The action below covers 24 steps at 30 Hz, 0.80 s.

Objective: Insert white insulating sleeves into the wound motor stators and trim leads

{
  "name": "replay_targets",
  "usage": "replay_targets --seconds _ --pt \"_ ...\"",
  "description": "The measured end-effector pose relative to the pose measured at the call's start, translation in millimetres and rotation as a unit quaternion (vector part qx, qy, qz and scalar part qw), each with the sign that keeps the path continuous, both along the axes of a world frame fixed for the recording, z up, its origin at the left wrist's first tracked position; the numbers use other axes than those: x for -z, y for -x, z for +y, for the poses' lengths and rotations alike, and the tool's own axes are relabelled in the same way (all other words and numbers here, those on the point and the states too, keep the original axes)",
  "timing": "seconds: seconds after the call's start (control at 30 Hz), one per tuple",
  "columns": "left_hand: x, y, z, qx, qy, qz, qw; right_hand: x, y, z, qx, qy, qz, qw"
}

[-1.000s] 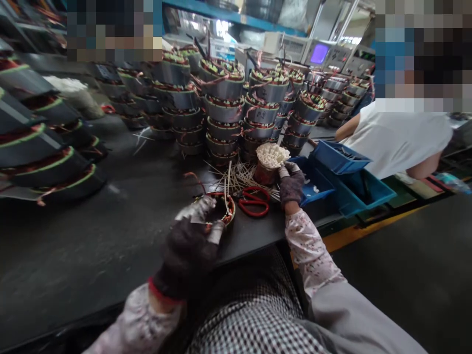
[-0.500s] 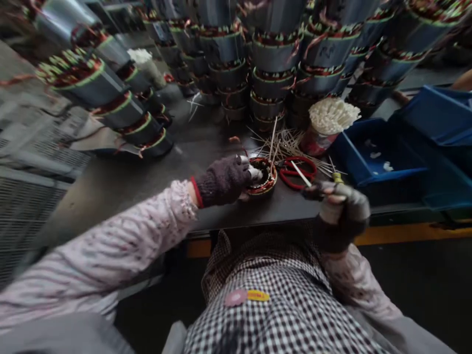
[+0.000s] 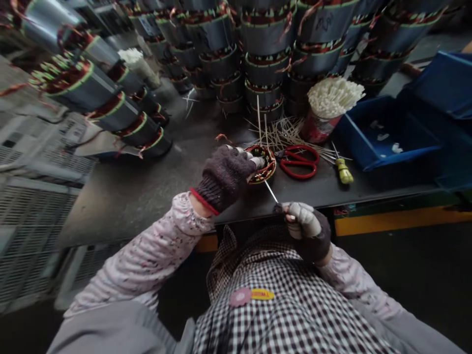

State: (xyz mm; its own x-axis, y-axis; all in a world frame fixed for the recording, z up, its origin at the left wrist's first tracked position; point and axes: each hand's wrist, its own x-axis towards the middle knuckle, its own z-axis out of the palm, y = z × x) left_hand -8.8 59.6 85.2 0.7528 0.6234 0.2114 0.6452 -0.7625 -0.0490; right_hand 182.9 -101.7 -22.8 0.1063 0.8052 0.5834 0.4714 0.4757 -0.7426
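My left hand (image 3: 230, 172), in a dark knitted glove with taped fingers, is closed over the left side of a small motor stator (image 3: 271, 172) wound with copper wire. Its fingertips reach into the ring's opening. Two thin white strips (image 3: 258, 120) stand up at the stator's far side. My right hand (image 3: 304, 223), gloved and taped too, is closed in front of the table edge. It pinches a thin white strip (image 3: 272, 191) whose far end meets the stator's near side. A small dark thing shows at those fingertips; I cannot make out what it is.
Red-handled scissors (image 3: 300, 162) and a yellow-handled tool (image 3: 344, 171) lie right of the stator. Behind are loose white strips (image 3: 285, 135) and a red can (image 3: 319, 129) full of white sticks. Stacked stators (image 3: 265, 69) line the back. A blue bin (image 3: 401, 152) stands at right.
My right hand has moved left with the white strip, from beside the yellow-handled tool to the stator's near side. My left hand stays on the stator. The view has shifted slightly.
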Motion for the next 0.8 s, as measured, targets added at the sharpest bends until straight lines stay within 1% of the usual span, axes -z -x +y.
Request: replay_targets --seconds 0.03,0.07,0.1,0.2,0.23,0.3,0.37,0.4,0.47,0.5,0.53,0.57,0.6,0.63,0.7,0.8 --pt "4.1 -2 -1 -0.005 0.008 -0.008 1.0 -1.4 2 5 -0.006 -0.013 0.0 1.0" --pt "10.0 -4 -2 -0.016 0.01 -0.024 1.0 -2.0 5 10 -0.016 -0.009 0.007 1.0" --pt "17.0 -6 -4 -0.033 0.005 -0.048 0.998 -1.6 7 15 -0.028 0.009 0.019 0.999" --pt "39.4 -10 -15 -0.093 -0.012 -0.127 0.988 2.6 12 26 -0.056 0.097 0.068 0.991" --pt "45.7 -11 -18 -0.101 -0.007 -0.149 0.984 3.9 12 29 -0.058 0.113 0.079 0.989" --pt "55.7 -12 -22 -0.111 0.017 -0.202 0.973 3.9 12 37 -0.056 0.115 0.085 0.988" --pt "63.3 -14 -26 -0.128 0.057 -0.276 0.951 -0.5 10 45 -0.06 0.108 0.087 0.988" --pt "66.7 -15 -27 -0.139 0.083 -0.315 0.935 -4.1 9 49 -0.066 0.107 0.096 0.987" --pt "73.1 -17 -30 -0.16 0.133 -0.396 0.894 -12.7 8 56 -0.072 0.122 0.152 0.978" --pt "76.0 -17 -31 -0.163 0.15 -0.433 0.874 -16.9 7 59 -0.071 0.139 0.197 0.968" --pt "78.5 -18 -32 -0.157 0.158 -0.46 0.859 -20.9 7 62 -0.07 0.16 0.242 0.954" --pt "80.4 -18 -33 -0.141 0.158 -0.476 0.854 -24.7 6 63 -0.068 0.182 0.278 0.94" --pt "81.8 -17 -34 -0.115 0.149 -0.481 0.856 -28.1 6 64 -0.07 0.201 0.3 0.93" --pt "82.5 -17 -35 -0.088 0.136 -0.479 0.863 -31.5 5 64 -0.077 0.215 0.304 0.925" --pt "82.9 -16 -36 -0.055 0.111 -0.465 0.876 -37.8 3 62 -0.089 0.227 0.275 0.93" --pt "83.4 -16 -35 -0.062 0.102 -0.469 0.875 -45.2 1 64 -0.076 0.206 0.204 0.954"
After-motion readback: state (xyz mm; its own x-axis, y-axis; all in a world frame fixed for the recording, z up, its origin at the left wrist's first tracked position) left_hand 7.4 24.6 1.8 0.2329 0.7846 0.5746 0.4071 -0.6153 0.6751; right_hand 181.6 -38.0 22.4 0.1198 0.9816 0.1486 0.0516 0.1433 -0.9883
